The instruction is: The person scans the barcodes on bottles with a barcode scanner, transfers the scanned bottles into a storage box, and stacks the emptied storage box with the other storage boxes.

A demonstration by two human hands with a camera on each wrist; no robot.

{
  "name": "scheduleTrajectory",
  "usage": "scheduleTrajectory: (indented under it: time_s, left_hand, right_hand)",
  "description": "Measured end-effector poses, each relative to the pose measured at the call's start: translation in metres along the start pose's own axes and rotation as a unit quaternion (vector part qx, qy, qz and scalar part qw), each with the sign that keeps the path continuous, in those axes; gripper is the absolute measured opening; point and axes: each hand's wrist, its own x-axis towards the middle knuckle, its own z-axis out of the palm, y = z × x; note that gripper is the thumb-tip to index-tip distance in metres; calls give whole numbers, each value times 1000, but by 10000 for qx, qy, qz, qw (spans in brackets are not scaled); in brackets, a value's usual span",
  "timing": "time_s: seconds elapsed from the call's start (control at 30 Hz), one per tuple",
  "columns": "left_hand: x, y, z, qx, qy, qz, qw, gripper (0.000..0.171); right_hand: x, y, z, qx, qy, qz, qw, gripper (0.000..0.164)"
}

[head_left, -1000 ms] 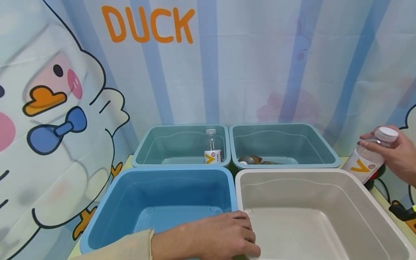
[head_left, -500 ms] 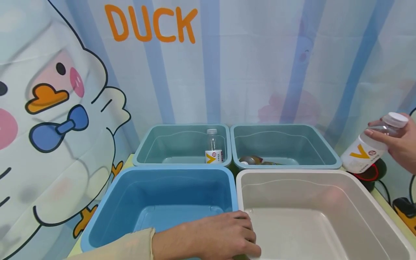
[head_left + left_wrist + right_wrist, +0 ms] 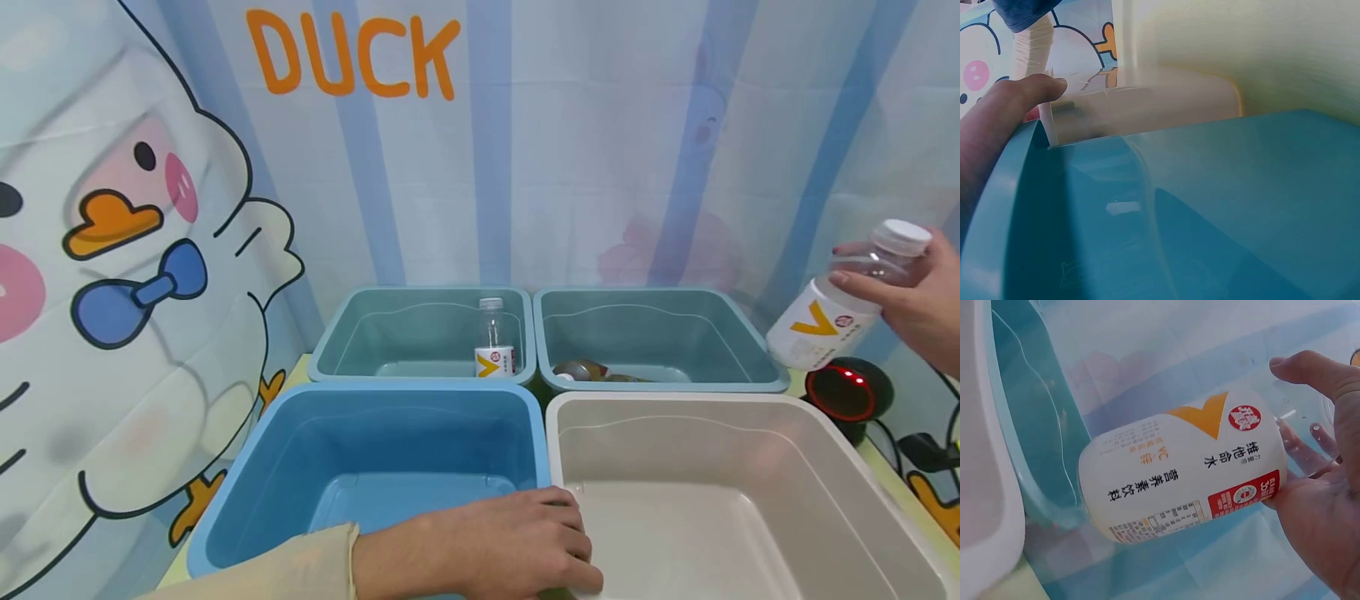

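Observation:
My right hand (image 3: pixel 926 304) grips a clear plastic bottle (image 3: pixel 813 329) near its neck, below the white cap (image 3: pixel 902 237). The bottle tilts, cap up to the right, with its base above the far right corner of the beige bin (image 3: pixel 817 400). Its white label with an orange V fills the middle of the right wrist view. My left hand (image 3: pixel 517 542) rests over the adjoining rims of the blue bin (image 3: pixel 450 387) and the beige bin, fingers bent loosely down. In the left wrist view, its extended thumb (image 3: pixel 1038 89) shows beside a blue rim.
Two green bins stand behind; the left one (image 3: pixel 405 292) holds an upright bottle (image 3: pixel 493 354), the right one (image 3: pixel 637 292) holds brownish items (image 3: pixel 585 370). A black device with a red ring (image 3: pixel 851 390) sits at the right. A duck-print curtain (image 3: pixel 570 167) hangs behind.
My right hand has raised the bottle beside the beige bin, first drifting right, then back left. The red-ringed device is now uncovered. My left hand stays in place.

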Motion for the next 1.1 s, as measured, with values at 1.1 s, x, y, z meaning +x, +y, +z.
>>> scheduleTrajectory:
  time_s: [1.1]
  left_hand:
    - [0,-2,-1,-133,-73,-59,9999,35]
  right_hand:
    - [34,-126,160,394,-2209,-1157,9676,64]
